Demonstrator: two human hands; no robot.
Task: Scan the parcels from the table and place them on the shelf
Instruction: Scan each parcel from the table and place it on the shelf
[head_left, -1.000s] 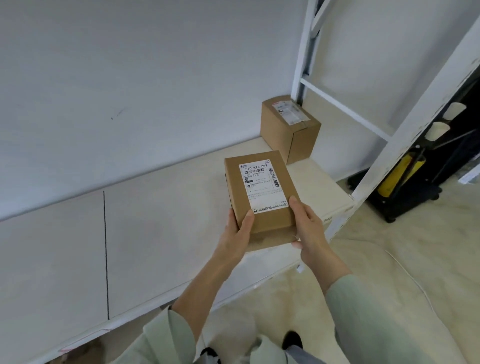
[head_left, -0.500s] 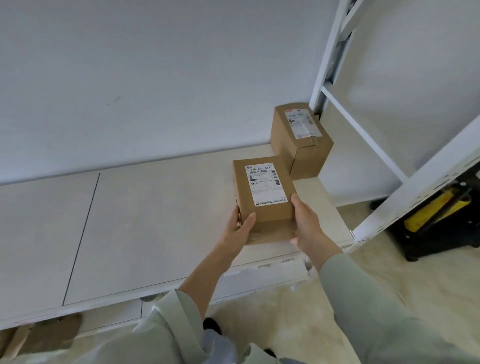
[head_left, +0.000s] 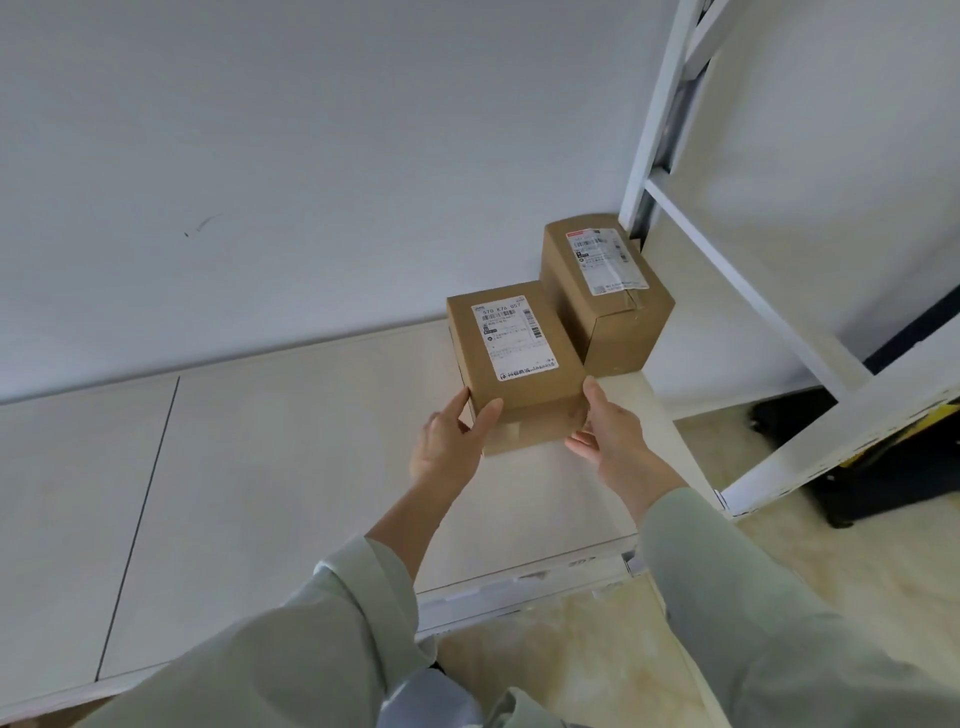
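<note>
A brown cardboard parcel (head_left: 519, 364) with a white label on top sits at the right end of the low white shelf (head_left: 291, 467). My left hand (head_left: 449, 444) holds its near left corner, thumb up on the front edge. Against the near right corner lies my right hand (head_left: 610, 434), its thumb on the right side. Right behind it, in the back right corner of the shelf, stands a second, taller brown parcel (head_left: 605, 299) with its own label. The two parcels touch or nearly touch.
A white wall backs the shelf. The white metal upright and diagonal brace (head_left: 779, 322) of the rack rise at the right. A black and yellow item (head_left: 883, 467) stands on the floor beyond the rack. The shelf board stretches bare to the left.
The held parcel has moved forward over the shelf, away from me, until it sits beside the taller parcel. Both hands went with it and the camera came closer.
</note>
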